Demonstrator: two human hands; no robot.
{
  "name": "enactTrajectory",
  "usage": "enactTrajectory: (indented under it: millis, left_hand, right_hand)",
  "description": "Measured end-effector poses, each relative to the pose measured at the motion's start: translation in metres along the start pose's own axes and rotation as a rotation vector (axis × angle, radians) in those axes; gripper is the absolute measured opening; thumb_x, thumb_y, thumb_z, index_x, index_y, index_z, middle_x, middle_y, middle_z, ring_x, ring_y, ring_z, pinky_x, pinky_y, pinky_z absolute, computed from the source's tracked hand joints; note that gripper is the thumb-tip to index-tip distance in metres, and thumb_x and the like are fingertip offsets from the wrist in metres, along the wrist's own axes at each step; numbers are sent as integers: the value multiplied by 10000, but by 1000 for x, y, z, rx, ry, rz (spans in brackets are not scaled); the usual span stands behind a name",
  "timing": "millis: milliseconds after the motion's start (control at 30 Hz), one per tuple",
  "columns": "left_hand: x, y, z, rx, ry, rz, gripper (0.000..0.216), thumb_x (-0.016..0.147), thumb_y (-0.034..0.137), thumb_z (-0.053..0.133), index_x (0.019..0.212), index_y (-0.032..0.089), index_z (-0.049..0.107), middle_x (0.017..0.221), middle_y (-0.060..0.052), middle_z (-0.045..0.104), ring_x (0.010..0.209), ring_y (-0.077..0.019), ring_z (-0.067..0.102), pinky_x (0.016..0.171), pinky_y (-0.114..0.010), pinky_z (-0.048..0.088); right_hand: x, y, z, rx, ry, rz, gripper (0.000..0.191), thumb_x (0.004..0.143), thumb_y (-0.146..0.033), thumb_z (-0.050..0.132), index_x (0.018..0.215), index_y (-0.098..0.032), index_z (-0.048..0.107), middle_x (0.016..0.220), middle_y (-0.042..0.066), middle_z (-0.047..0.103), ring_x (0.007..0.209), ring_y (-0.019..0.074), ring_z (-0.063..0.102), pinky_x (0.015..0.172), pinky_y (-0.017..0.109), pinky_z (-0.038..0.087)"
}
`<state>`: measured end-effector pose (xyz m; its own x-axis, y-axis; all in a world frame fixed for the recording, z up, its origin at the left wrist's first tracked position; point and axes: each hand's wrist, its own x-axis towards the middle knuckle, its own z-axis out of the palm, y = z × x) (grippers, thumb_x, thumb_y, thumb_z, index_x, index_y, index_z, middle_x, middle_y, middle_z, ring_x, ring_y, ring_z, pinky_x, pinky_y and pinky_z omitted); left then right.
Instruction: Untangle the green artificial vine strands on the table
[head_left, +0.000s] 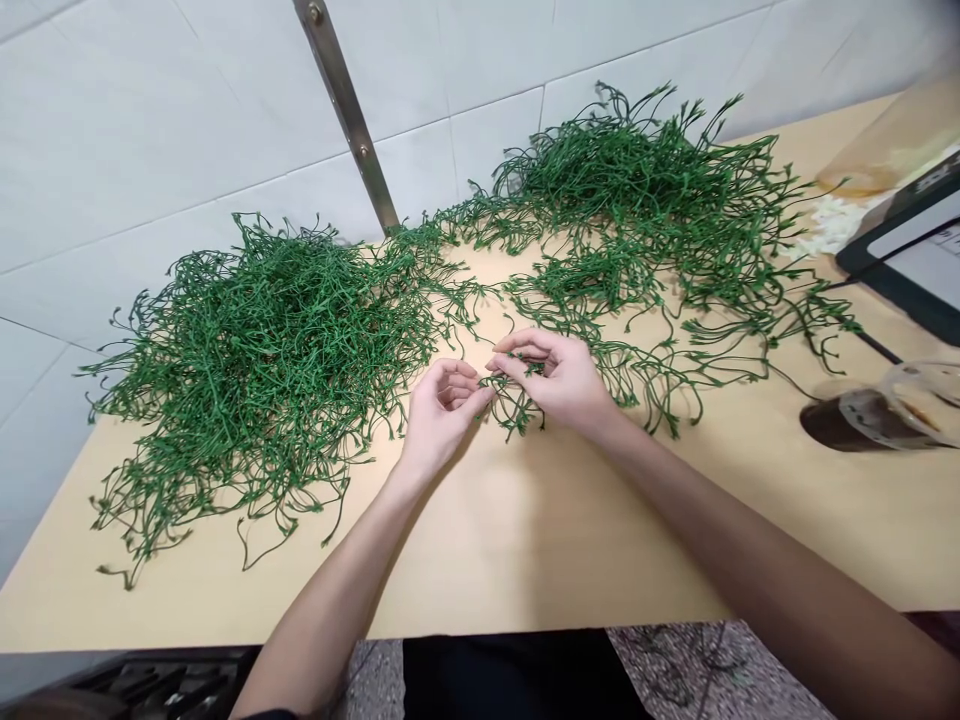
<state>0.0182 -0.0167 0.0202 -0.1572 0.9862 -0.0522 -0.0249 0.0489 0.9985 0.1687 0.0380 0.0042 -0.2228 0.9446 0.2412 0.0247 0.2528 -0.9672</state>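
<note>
Near the middle of the table, my left hand (442,412) and my right hand (561,380) face each other, fingertips almost touching. Both are closed in a pinch on green plastic stems (516,405) with small forked tips; a few of these hang below my right fingers. Exactly which stem each hand grips is partly hidden by the fingers. To the left of my left hand spreads a large tangled pile of the same green stems (262,340). Behind and right of my right hand lies a second pile (630,170), with looser stems (645,375) trailing beside my right wrist.
The wooden table (450,560) meets a tiled wall (225,120) with a metal strip (349,110). At right are a clear cup of dark liquid (862,418), a black-framed device (911,250), a cable and small white pieces (829,225).
</note>
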Motion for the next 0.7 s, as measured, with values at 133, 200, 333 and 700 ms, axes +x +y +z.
enactTrajectory:
  millis: [133, 200, 333, 700]
  left_hand:
    - [2, 0, -4, -112, 7, 7, 370, 615, 265, 854, 826, 170, 565, 711, 29, 644, 637, -76, 632, 661, -208, 529]
    - [2, 1, -4, -191, -3, -22, 403, 605, 305, 873, 829, 170, 567, 749, 22, 652, 661, -86, 652, 696, -230, 546]
    - [3, 0, -5, -317, -10, -78, 466, 560, 341, 903, 842, 177, 570, 749, 30, 645, 650, -102, 658, 676, -258, 564]
    - [1, 2, -8, 122, -22, 131, 184, 762, 325, 748, 803, 152, 698, 811, -42, 691, 723, -133, 658, 685, -243, 542]
  right_hand:
    - [-1, -1, 0, 34, -18, 7, 197, 793, -305, 692, 924, -160, 675, 747, 62, 745, 733, 196, 726, 718, 308, 564]
    - [-2, -3, -1, 9, -44, -25, 169, 787, -288, 684, 889, -154, 684, 758, 65, 744, 716, 188, 716, 706, 298, 563]
    - [-5, -8, -1, -28, -120, -48, 161, 741, -228, 688, 874, -139, 702, 846, 82, 759, 769, 194, 717, 737, 294, 573]
    - [-3, -11, -4, -117, -104, -94, 147, 705, -199, 635, 781, -138, 746, 748, 54, 747, 679, 170, 670, 651, 261, 541]
